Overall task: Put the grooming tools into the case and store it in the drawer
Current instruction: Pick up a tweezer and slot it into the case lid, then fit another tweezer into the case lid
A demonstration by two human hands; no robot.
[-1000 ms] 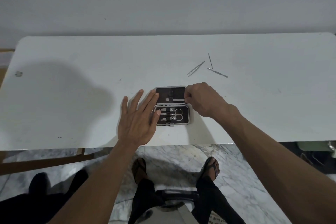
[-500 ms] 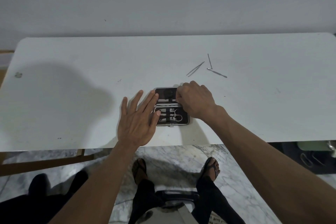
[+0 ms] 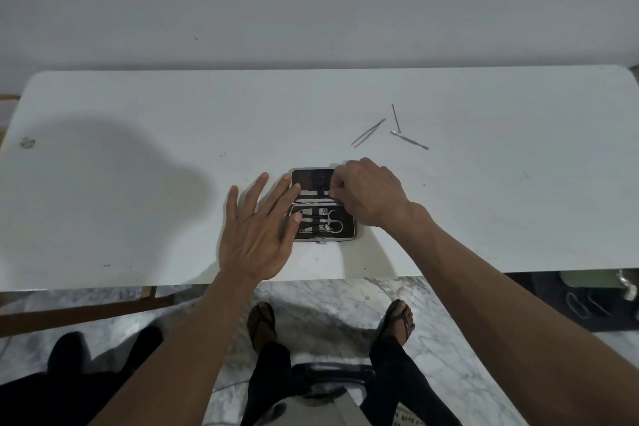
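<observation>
on the white table (image 3: 138,204) three loose metal tools lie well beyond the case, to its far right: tweezers (image 3: 368,132), a thin straight pick (image 3: 396,117) and a flat-ended pusher (image 3: 409,140), the last two nearly touching at their ends. a broad shadow covers the table's left half. below the near edge show a marble floor (image 3: 328,308), two sandalled feet and a wooden bar at the left.

the case (image 3: 323,205) lies open flat near the table's front edge, black inside with a silver rim. its near half holds small scissors (image 3: 334,221) and clippers under straps; the far half shows a slim metal tool (image 3: 313,193) across its lower part.

the left hand (image 3: 257,235) rests spread flat, fingertips on the case's left edge. the right hand (image 3: 368,195) covers the case's right side, fingers curled and pinched together at that slim tool's end; whether it truly grips it cannot be told.

no writing on the case is readable.
</observation>
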